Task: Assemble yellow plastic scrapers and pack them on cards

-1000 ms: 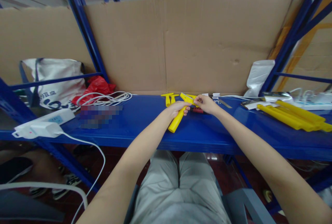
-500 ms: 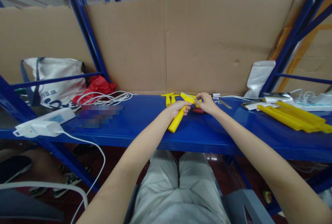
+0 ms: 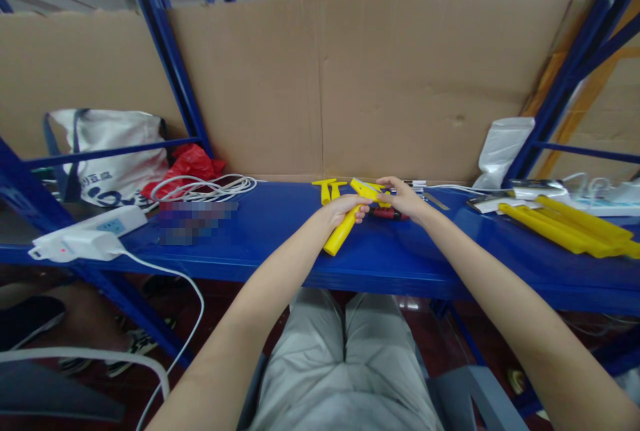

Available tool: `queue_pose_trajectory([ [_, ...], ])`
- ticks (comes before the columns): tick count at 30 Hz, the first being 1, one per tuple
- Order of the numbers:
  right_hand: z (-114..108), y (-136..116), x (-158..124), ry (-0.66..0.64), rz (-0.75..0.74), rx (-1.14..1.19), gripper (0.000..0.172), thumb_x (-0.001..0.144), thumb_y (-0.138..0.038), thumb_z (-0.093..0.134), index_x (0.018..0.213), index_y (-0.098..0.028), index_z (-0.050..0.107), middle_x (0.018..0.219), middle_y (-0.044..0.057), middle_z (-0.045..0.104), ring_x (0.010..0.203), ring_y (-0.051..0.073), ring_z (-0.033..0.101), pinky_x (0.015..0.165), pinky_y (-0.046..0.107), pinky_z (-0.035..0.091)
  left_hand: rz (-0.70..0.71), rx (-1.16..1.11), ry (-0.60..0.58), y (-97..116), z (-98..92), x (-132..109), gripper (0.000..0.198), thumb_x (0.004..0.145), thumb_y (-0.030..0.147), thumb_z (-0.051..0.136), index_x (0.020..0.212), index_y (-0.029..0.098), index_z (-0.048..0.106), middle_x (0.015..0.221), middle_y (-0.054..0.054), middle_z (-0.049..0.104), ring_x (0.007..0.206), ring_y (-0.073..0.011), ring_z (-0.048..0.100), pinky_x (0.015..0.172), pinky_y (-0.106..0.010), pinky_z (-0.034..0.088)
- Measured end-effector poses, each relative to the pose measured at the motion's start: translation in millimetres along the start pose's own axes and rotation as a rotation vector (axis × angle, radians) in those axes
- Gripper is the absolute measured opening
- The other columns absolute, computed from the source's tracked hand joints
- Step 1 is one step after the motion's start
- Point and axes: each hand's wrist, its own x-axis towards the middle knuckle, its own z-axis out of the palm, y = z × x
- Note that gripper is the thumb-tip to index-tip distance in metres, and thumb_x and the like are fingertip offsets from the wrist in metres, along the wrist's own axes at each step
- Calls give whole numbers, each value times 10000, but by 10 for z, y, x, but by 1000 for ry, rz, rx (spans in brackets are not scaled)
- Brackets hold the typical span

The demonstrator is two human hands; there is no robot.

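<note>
Currently we have a yellow T-shaped tool point(image 3: 339, 236) between us and the cardboard point(image 3: 250, 84), our left hand point(image 3: 347, 208) clamped round its handle just below the head; our right hand point(image 3: 404, 199) is at the head's right end, fingers spread, and we cannot tell whether they grip it. Just beyond the left hand, two yellow T-shaped pieces point(image 3: 326, 192) lie on the bench point(image 3: 280, 231), with a red tool point(image 3: 387, 214) between the hands. Well right of both: long yellow tubes point(image 3: 565, 224).
</note>
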Motion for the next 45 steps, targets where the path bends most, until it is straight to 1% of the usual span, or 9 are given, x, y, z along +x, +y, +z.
queue_pose_trajectory([
  [8, -89, 19, -17, -37, -10, -54, 288, 734, -240, 649, 1017, -201, 611, 1110, 78, 638, 1042, 210, 575, 950, 411, 425, -6, -11, -4, -3, -7, 10, 172, 882, 78, 415, 743, 167, 461, 426, 82, 381, 305, -39, 327, 360, -152, 257],
  [14, -31, 56, -4, 57, -24, -377, 301, 811, -417, 562, 1000, -199, 645, 1093, 124, 635, 1082, 292, 533, 928, 493, 395, 20, -16, 19, 19, -14, 23, 179, 893, 92, 393, 740, 177, 433, 411, 95, 356, 290, -39, 306, 339, -144, 250],
  [18, -193, -43, -37, 58, 35, -563, 330, 835, -445, 508, 969, -193, 673, 1090, 135, 647, 1065, 318, 544, 874, 478, 414, 28, -37, 78, 22, -15, 40, 182, 905, 99, 385, 744, 180, 414, 419, 102, 354, 293, -36, 309, 338, -142, 244],
  [22, -492, -37, -63, -291, 120, -565, 417, 792, -525, 512, 853, -163, 709, 895, 105, 695, 859, 254, 619, 751, 336, 455, 10, -35, 151, 22, -25, 50, 172, 904, 104, 393, 749, 177, 412, 434, 96, 371, 305, -34, 312, 344, -149, 245],
  [25, -651, 29, -95, -537, 155, -561, 480, 695, -595, 577, 882, -178, 724, 918, 81, 705, 846, 248, 625, 731, 310, 453, 2, -38, 174, 17, -35, 64, 178, 897, 98, 395, 737, 177, 407, 435, 88, 377, 311, -33, 297, 346, -151, 243],
  [30, -686, 105, -115, -632, 150, -677, 432, 654, -585, 599, 773, -185, 711, 739, 62, 675, 741, 235, 607, 627, 301, 415, 14, -48, 182, 2, -58, 103, 154, 886, 88, 405, 764, 179, 426, 438, 86, 370, 319, -42, 300, 348, -157, 232],
  [34, -665, 107, -109, -580, 140, -627, 368, 616, -534, 649, 724, -183, 669, 689, 51, 643, 707, 215, 586, 605, 293, 403, 8, -53, 191, 5, -63, 99, 136, 882, 91, 413, 779, 177, 437, 448, 85, 371, 327, -43, 312, 353, -157, 239],
  [40, -703, 8, -173, -450, 222, -157, 418, 555, -546, 717, 730, -183, 607, 666, 40, 645, 605, 166, 583, 596, 300, 455, 8, -87, 199, 27, -49, 51, 212, 892, 73, 394, 706, 173, 419, 435, 79, 374, 309, -34, 290, 350, -159, 232],
  [45, -718, -46, -169, -175, 187, 130, 472, 553, -560, 751, 783, -185, 580, 622, 18, 638, 456, 108, 523, 458, 258, 426, 9, -104, 234, 4, -76, 104, 208, 908, 99, 386, 719, 162, 446, 418, 80, 364, 306, -38, 301, 347, -156, 232],
])
